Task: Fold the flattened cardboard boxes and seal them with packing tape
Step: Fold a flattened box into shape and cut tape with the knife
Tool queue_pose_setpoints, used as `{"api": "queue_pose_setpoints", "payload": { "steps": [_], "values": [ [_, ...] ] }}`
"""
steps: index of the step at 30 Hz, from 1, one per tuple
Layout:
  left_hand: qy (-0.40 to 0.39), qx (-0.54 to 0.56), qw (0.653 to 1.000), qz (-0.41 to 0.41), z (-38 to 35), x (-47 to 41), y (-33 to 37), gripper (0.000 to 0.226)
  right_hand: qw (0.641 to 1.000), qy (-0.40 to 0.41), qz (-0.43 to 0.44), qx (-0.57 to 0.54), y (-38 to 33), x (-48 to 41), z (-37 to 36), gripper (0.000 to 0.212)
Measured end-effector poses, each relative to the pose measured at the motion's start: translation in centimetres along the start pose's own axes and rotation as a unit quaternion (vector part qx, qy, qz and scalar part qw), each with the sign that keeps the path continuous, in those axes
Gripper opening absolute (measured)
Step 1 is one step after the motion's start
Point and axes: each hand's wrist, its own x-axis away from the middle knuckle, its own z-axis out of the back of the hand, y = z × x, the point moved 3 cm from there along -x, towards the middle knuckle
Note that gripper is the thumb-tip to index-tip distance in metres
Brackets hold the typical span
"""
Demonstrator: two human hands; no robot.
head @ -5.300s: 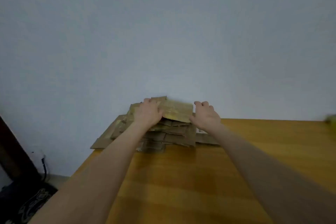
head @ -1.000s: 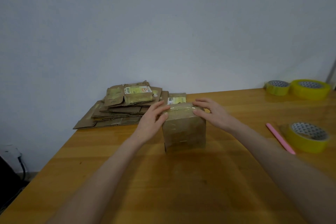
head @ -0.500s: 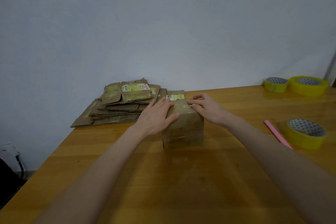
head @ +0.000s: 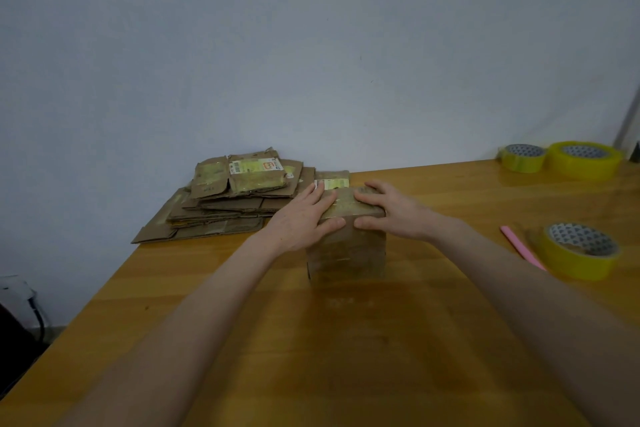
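Hands lie flat on top of the box (head: 346, 253): the left hand (head: 304, 215) and the right hand (head: 391, 211) rest side by side, palms down on the closed flaps. The fingers are fairly straight and point away, and each thumb lies over the near top edge onto the front face. Neither hand clamps anything. They only press, a narrow gap between them over the middle of the top. The box stands upright on the table (head: 346, 374), just beside the stack (head: 235, 204) of flattened boxes, which sits at the far left corner against the wall (head: 311, 45). To my eye the step in hand is holding the top flaps shut. Shiny tape shows on the cardboard, but whether a fresh strip crosses the seam I cannot tell. If none does, the next move calls for one hand to hold the flaps down while the other reaches right for the near roll (head: 578, 251). That roll lies flat by a pink stick (head: 521, 246), well apart from the box, and the flaps may spring up once the pressure eases. A small roll (head: 523, 158) and a big roll (head: 585, 159), both yellow, sit close together at the far right. The table is glossy orange-brown wood that mirrors the rolls. The wall behind is plain and pale, and at the lower left, off the table, something dark and a cable (head: 34, 312) show near the floor.
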Motion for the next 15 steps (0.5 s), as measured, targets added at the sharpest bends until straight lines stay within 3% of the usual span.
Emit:
{"api": "queue_pose_setpoints", "payload": {
  "steps": [5,15],
  "values": [
    [0.015,-0.098,0.995,-0.021,0.3,0.0,0.4,0.071,0.987,0.017,0.019,0.160,-1.2,0.6,-0.1,0.076],
    [0.047,-0.050,0.997,-0.019,-0.3,0.3,0.9,0.066,0.989,0.035,-0.007,0.145,-1.1,1.2,-0.9,0.076]
  ]
}}
